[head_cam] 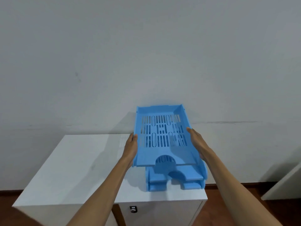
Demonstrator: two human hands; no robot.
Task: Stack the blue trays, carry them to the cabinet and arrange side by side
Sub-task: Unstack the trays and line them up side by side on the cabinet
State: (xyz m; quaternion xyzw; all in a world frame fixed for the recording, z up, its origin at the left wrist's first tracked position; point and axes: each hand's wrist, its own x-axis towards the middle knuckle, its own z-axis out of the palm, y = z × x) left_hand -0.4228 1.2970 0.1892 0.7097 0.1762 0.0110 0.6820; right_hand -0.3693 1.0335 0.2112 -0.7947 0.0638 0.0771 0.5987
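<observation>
Over the right side of the white cabinet, the left hand and right hand gripped the top blue tray's long edges above the lower trays, seemingly unstacking, so next it needed setting down alongside.

You face a white cabinet against the wall. On its top, toward the right edge, sits a stack of blue trays, reaching the front edge.
</observation>
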